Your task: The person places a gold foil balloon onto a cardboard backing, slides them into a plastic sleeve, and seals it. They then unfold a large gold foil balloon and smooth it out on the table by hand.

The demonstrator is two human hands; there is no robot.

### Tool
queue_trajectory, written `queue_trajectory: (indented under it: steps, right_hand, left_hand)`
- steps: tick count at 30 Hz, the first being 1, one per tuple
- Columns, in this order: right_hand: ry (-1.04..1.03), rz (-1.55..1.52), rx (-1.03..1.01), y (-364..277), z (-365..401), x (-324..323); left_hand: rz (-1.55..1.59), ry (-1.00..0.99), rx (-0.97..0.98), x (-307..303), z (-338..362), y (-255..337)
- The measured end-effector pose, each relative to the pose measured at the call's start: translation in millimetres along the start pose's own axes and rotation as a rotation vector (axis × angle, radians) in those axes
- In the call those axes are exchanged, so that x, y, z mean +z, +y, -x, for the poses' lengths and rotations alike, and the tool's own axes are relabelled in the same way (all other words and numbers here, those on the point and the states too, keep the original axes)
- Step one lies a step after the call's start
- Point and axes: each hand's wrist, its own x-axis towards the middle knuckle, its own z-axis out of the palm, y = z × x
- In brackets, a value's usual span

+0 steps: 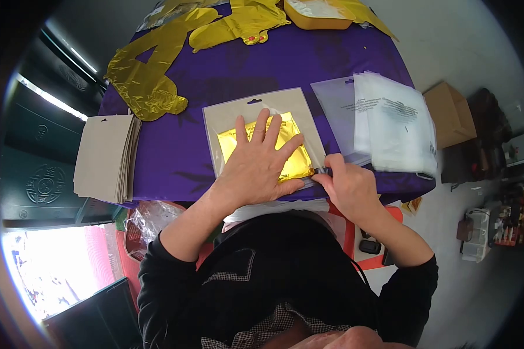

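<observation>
Shiny gold folded-foil packet (300, 164), flat against a grey-brown card (288, 102) with a hanging slot, seemingly inside a clear plastic sleeve; the left hand (253, 166) is spread open over it, palm down and fingers apart, gripping nothing; the right hand (355, 192) is partly closed, thumb and forefinger pinching at the sleeve's lower right corner, though exactly what is between them is too small to tell.

The likeliest trouble is at that corner: a tug there while the left hand bears lightly could skew the packet against the card; too heavy a press could crease the thin foil, and an uneven pinch could wrinkle the film.

Further out on the purple-covered desk (172, 142), the stack of grey-brown cards (103, 157) sits by the left edge, where a sleeve or elbow might knock it off; the pile of frosted plastic bags (399, 131) on the right looks slippery, and a careless right forearm could slide it towards the near edge.
</observation>
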Motion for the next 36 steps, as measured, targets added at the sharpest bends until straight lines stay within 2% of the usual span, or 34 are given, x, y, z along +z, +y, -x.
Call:
queue_trajectory:
  steps: [6, 15, 25, 28, 31, 33, 34, 36]
  right_hand:
    - [0.054, -0.030, 0.004, 1, 8, -15]
    - [0.070, -0.040, -0.061, 4, -5, -4]
    - [0.112, -0.055, -0.019, 5, -15, 9]
    - [0.191, -0.020, -0.032, 1, -13, 12]
    - [0.270, -0.090, -0.028, -4, -1, 5]
    - [0.148, -0.364, -0.202, -6, 18, -5]
    - [0.108, -0.488, -0.190, -11, 27, -5]
    - [-0.114, -0.744, 0.023, -13, 53, 7]
  left_hand:
    - [0.012, -0.004, -0.002, -2, 1, -1]
    - [-0.007, 0.001, -0.001, 0, 2, -1]
    - [0.002, 0.033, 0.008, 3, 2, -2]
    - [-0.025, 0.000, 0.012, 1, 1, -1]
    - [-0.030, -0.001, 0.016, 0, 0, -1]
    - [-0.028, 0.003, 0.019, 1, 0, -1]
    - [-0.022, 0.007, 0.020, 1, 0, -1]
    - [-0.038, -0.001, 0.028, 1, 0, -2]
